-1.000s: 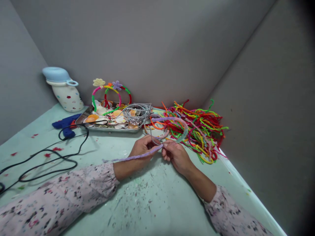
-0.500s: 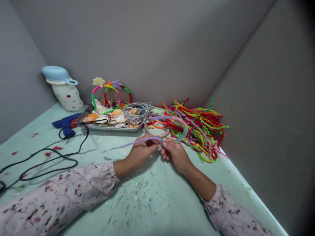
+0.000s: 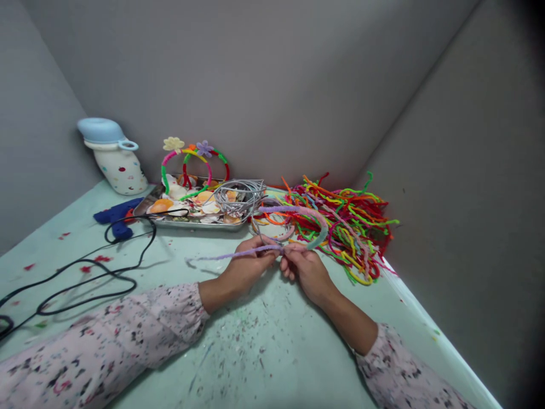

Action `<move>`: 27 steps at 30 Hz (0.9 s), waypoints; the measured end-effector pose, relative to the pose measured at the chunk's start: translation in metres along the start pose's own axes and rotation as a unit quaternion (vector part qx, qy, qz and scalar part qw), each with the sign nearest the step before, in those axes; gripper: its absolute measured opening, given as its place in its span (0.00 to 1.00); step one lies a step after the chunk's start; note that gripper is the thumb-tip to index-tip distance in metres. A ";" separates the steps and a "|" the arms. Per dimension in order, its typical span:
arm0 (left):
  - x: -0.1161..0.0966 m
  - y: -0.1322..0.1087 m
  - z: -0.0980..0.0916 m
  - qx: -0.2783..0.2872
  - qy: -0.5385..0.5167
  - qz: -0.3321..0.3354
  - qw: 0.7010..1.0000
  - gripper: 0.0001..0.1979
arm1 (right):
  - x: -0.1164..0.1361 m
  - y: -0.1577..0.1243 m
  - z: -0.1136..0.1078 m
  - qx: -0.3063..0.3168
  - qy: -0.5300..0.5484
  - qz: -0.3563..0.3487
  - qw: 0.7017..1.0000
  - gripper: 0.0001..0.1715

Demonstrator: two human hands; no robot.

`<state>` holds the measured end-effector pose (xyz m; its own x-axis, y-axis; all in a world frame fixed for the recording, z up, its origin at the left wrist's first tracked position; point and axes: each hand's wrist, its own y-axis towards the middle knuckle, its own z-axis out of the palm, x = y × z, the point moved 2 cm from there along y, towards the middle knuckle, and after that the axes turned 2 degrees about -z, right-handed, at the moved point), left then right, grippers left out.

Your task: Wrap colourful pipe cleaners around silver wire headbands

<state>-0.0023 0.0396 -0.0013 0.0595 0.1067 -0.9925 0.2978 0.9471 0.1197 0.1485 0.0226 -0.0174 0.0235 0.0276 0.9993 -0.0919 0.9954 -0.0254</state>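
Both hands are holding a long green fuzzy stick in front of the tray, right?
Not quite. The fuzzy stick held between the left hand and right hand is pale purple, not green. The head view shows it, in front of the tray.

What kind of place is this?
Likely a craft workbench: a heap of coloured pipe cleaners, a blue glue gun, the left hand pinching a purple pipe cleaner, the right hand a headband.
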 end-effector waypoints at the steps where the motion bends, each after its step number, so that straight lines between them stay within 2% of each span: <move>1: 0.001 0.000 0.000 -0.001 -0.005 -0.001 1.000 0.03 | 0.000 0.000 0.000 -0.004 0.005 -0.001 1.000 0.15; 8: 0.004 0.002 -0.001 -0.006 0.077 0.008 0.997 0.06 | 0.003 0.000 0.001 0.008 -0.033 0.004 0.999 0.22; 12: -0.001 0.001 -0.001 0.001 0.074 0.004 0.997 0.08 | 0.003 -0.001 0.002 0.007 -0.042 0.000 0.999 0.20; 18: -0.004 0.001 -0.003 -0.021 0.068 -0.012 0.997 0.06 | 0.004 -0.003 0.004 0.004 -0.030 -0.010 0.999 0.13; 27: 0.004 0.001 -0.007 -0.039 0.071 -0.040 0.996 0.06 | 0.005 -0.005 0.008 0.007 -0.061 -0.032 0.998 0.14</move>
<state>-0.0080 0.0430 -0.0056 -0.0991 0.0665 -0.9929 0.2202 0.9745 0.0433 0.1412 0.0169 -0.0116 -0.0921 -0.0479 0.9946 -0.1074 0.9935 0.0379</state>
